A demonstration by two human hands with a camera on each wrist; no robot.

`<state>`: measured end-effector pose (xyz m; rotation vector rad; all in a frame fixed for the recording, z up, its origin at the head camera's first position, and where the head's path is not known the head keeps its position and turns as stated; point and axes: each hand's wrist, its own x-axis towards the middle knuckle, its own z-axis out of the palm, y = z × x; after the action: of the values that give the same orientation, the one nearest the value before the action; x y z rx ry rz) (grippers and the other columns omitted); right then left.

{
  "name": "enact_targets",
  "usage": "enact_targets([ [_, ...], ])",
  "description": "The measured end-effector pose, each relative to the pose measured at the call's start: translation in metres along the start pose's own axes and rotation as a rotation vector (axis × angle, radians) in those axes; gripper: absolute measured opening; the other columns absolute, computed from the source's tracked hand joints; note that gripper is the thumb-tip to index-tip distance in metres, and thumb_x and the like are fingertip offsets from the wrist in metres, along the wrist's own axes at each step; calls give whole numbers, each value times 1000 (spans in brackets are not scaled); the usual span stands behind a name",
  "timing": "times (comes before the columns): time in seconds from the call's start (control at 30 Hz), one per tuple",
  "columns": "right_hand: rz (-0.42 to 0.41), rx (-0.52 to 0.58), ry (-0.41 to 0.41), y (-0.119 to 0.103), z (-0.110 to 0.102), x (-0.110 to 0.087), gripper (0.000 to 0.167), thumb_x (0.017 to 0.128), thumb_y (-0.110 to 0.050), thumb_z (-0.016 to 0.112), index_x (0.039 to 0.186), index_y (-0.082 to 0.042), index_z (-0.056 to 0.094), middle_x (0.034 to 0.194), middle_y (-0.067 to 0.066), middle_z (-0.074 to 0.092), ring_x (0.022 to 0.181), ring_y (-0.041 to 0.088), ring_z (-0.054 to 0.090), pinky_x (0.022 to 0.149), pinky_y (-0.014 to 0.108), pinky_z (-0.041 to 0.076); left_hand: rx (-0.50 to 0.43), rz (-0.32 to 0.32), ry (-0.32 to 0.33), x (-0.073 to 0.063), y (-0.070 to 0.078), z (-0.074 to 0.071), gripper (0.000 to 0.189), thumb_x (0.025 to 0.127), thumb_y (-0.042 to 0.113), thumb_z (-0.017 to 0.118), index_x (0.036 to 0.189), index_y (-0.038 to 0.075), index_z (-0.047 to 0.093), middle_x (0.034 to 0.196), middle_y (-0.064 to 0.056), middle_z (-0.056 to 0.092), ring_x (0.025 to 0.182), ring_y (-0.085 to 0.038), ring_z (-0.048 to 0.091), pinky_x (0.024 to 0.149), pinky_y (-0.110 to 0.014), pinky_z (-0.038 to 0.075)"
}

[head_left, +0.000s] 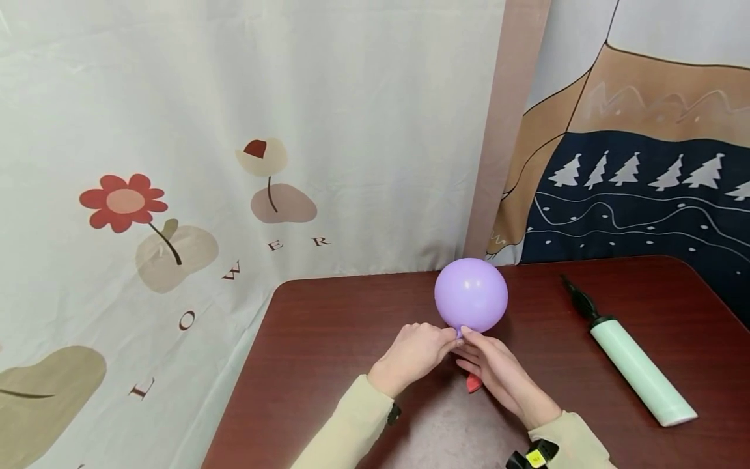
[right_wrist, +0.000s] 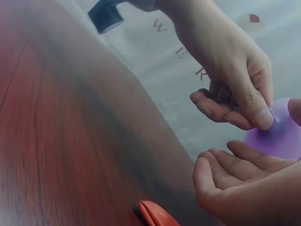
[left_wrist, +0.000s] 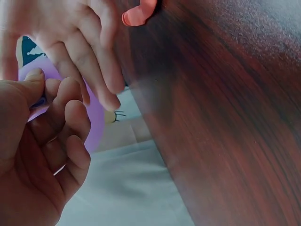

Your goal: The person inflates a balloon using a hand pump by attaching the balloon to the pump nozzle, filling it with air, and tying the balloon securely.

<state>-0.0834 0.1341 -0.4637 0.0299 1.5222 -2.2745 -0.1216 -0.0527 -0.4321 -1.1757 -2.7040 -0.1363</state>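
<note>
A round, inflated purple balloon (head_left: 471, 293) is above the far part of the table, its neck pointing toward the person. My left hand (head_left: 416, 355) pinches the neck between thumb and index finger, its other fingers curled loosely, as the left wrist view shows. Close by on the other side is my right hand (head_left: 504, 374), its fingers extended and slightly bent, its thumb beside the neck; whether the thumb touches the balloon is unclear. On the table under the right hand lies a limp red-orange balloon (right_wrist: 157, 215), partly covered in the head view.
A hand pump (head_left: 641, 371) with a pale green barrel and black nozzle lies on the right of the dark red wooden table (head_left: 328, 365). Printed curtains (head_left: 375, 130) hang behind the table's far edge. Both wrists wear black devices.
</note>
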Motion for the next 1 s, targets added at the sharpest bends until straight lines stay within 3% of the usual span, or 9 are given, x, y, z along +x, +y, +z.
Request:
enact_targets([
  [0.1,1,58,-56,2,-1,2,21,109,-27,52,105,-16,70,111,-2,72,120,17,62,113,44,42,12,-1,-3,0,2,0,27,105,37,61,83,21,63,63,9,55,57,-13,61,48,-30,49],
  [0.23,5,106,-104,4,-3,4,23,109,-23,51,104,-19,73,109,-5,74,119,14,63,113,41,42,10,-12,-23,-1,4,0,22,105,37,61,90,23,69,66,10,61,59,-12,63,51,-30,52],
  [0.37,-2,161,-95,6,-1,6,26,109,-23,52,101,-18,76,111,-4,75,116,12,65,109,35,46,9,-8,-27,-1,6,1,22,106,37,60,92,22,69,70,9,64,61,-12,65,51,-29,52],
  [0.53,-34,221,-69,7,2,8,39,112,-27,48,91,-16,79,117,-2,75,117,11,65,106,34,48,7,12,34,-3,8,3,26,107,35,58,88,19,64,71,7,61,61,-15,65,48,-29,49],
  [0.63,-64,234,-48,7,4,9,41,112,-31,47,106,-6,79,123,3,73,120,13,64,107,35,48,-1,10,67,-4,8,3,27,107,35,57,87,18,63,70,7,58,58,-14,63,46,-29,47],
  [0.77,-58,255,7,4,6,12,45,112,-36,47,124,0,70,125,5,73,125,15,63,105,32,48,-26,-3,47,-6,8,3,27,108,35,57,86,20,64,67,8,59,58,-13,63,47,-29,47],
  [0.9,-23,295,63,-2,5,15,42,110,-40,49,120,-6,71,121,3,75,125,14,64,105,29,48,-74,-17,10,-10,6,3,30,107,35,58,82,20,62,63,8,56,58,-14,63,49,-29,47],
  [1.0,-28,333,82,-7,1,16,41,110,-40,49,116,-7,73,119,4,76,124,15,65,109,31,45,-133,-32,17,-15,3,4,34,106,35,60,76,19,57,57,8,47,53,-12,54,48,-28,43],
])
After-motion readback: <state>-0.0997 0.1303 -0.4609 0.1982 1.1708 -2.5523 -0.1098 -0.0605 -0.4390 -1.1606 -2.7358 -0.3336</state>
